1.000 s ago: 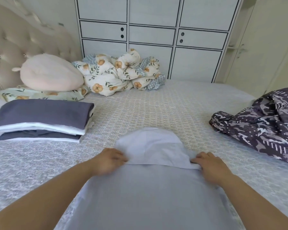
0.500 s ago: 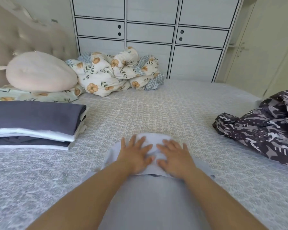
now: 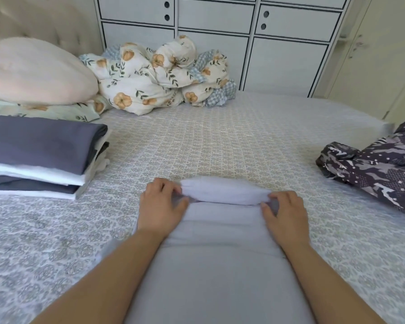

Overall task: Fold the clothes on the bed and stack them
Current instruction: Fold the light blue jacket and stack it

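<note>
A pale lavender-grey garment [image 3: 220, 265] lies flat on the bed in front of me, its far end folded back into a thick white-lavender roll [image 3: 225, 191]. My left hand [image 3: 160, 204] grips the roll's left end, fingers curled over it and thumb beneath. At the roll's right end, my right hand [image 3: 285, 212] pinches the fabric the same way. A stack of folded clothes [image 3: 40, 155], dark grey-purple and white layers, sits at the left. A crumpled dark patterned garment [image 3: 379, 169] lies at the right edge.
The bed [image 3: 220, 141] has a grey-beige patterned cover. A pink round pillow [image 3: 38, 71] and a bunched floral quilt [image 3: 159, 78] lie at the head. White cabinets [image 3: 243, 43] stand behind the bed, a padded headboard [image 3: 45, 22] at the left.
My hands went from the garment's corners to pressing flat together on the folded end, then apart again to grip its two ends. The far end is now a tighter fold.
</note>
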